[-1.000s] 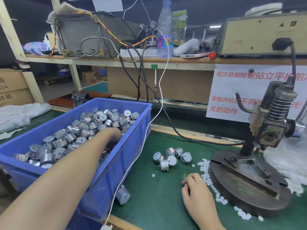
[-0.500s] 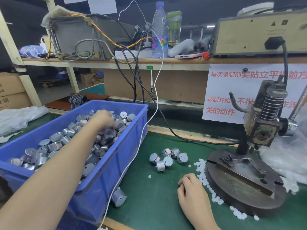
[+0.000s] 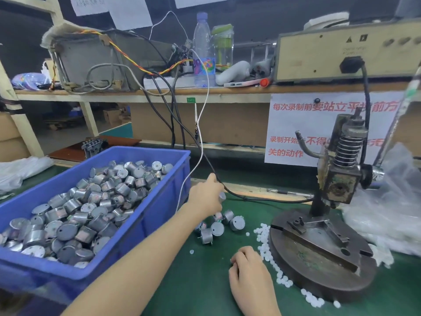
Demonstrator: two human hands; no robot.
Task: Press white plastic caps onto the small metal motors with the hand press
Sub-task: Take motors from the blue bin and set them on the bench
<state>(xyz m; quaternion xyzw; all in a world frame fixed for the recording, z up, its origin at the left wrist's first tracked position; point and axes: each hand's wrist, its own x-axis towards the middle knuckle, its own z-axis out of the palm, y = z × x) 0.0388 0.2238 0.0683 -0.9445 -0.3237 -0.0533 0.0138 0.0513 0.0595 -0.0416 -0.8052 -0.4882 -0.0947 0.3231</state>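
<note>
The left hand [image 3: 205, 198] hangs above the loose motors [image 3: 218, 228] on the green worktop [image 3: 182, 281], just right of the blue bin [image 3: 159, 215] full of motors. Its grip is closed round a motor [image 3: 222, 197]. The right hand [image 3: 249, 270] rests among the white caps [image 3: 265, 242] beside the hand press [image 3: 319, 254], fingers curled. Whether its grip holds a cap cannot be told.
</note>
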